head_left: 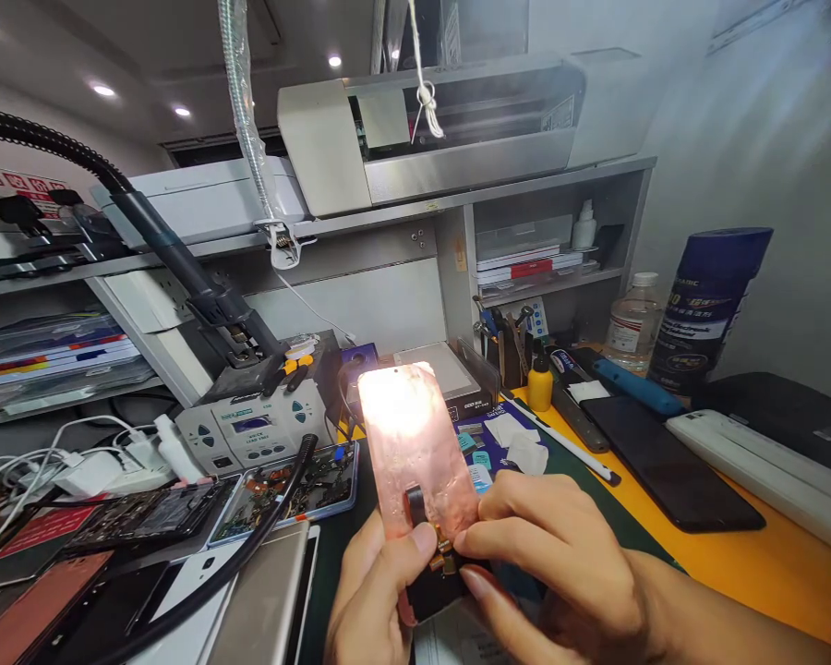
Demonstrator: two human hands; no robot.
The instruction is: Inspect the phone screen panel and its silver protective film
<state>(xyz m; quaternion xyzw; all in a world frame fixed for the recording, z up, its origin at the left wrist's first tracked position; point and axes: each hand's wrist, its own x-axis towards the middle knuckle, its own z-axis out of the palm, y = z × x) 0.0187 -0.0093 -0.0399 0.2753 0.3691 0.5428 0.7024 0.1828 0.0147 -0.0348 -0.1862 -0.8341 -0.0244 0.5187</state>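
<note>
A phone screen assembly [412, 429] is tilted up in front of me, its back covered in shiny copper-coloured foil that glares near the top. A dark flex cable [415, 503] and small gold connectors lie on its lower part. My left hand [380, 582] is closed around the lower left edge, with the thumb pressed on the back beside the flex cable. At the lower right edge, my right hand [560, 554] has bent fingers touching the screen near the connectors; its thumb tip is close by. Whether it pinches a small part there is hidden.
To the left are a soldering station [256, 429], a tray of circuit boards [283, 494], a black hose [270, 526] and several phones. A black phone [665, 462], a spray can [699, 314] and a yellow bottle [540, 383] stand or lie right. Stickers lie behind the screen.
</note>
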